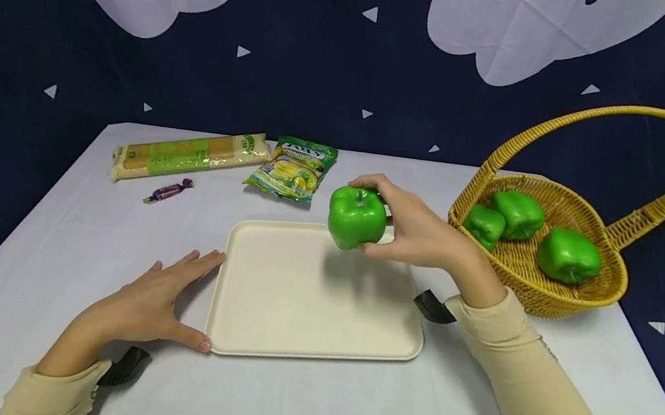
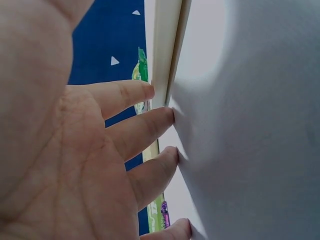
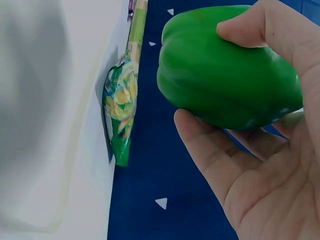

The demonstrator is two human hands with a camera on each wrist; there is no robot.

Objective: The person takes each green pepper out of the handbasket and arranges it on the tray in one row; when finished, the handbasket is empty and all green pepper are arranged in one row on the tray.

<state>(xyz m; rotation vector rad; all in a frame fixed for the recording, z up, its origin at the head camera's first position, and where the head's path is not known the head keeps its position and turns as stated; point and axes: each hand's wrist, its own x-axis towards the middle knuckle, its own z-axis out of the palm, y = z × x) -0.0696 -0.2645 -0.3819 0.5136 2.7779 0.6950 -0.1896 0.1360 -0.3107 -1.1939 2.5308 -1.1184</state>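
Observation:
A green bell pepper (image 1: 357, 218) is held by my right hand (image 1: 412, 229) above the back right part of a cream tray (image 1: 291, 289). In the right wrist view, thumb and fingers grip the pepper (image 3: 220, 70) from opposite sides. The left hand (image 1: 149, 301) lies at the tray's left edge, fingers spread, with the thumb at the near left corner. Its fingertips touch down beside the tray rim (image 2: 167, 45) in the left wrist view. On the right stands a yellow wicker basket (image 1: 531, 291) with three more green bell peppers (image 1: 569, 255) inside.
Behind the tray lies a green candy bag (image 1: 294, 169). A long noodle packet (image 1: 191, 156) rests at the back left, with a purple wrapped candy (image 1: 169, 191) in front of it. The basket's tall handle (image 1: 610, 108) arches high. A dark cloth with clouds hangs behind the white table.

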